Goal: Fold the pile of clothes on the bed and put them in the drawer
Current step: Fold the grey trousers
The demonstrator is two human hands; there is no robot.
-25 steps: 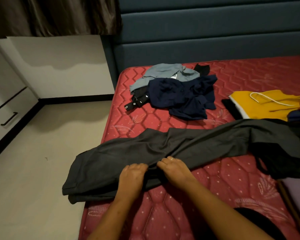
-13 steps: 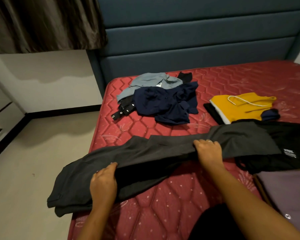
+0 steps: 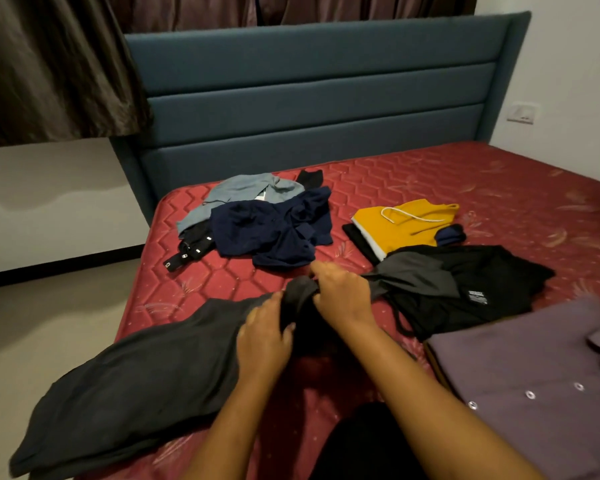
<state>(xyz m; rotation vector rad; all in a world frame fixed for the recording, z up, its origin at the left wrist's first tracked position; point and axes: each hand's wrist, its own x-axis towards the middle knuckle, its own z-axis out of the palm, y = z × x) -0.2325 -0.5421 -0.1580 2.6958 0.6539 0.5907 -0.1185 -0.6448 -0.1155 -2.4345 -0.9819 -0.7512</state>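
One red bed (image 3: 430, 188) is seen under both hands. Long grey trousers (image 3: 136, 375) are stretched left and right of them. Their bunched middle is gripped by the left hand (image 3: 264, 344) and right hand (image 3: 343, 296), close together. With an uneven pull, one leg could be dragged off.

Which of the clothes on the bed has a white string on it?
The yellow top, lying behind the black garment. A white cord loops across it; no other garment shows one.
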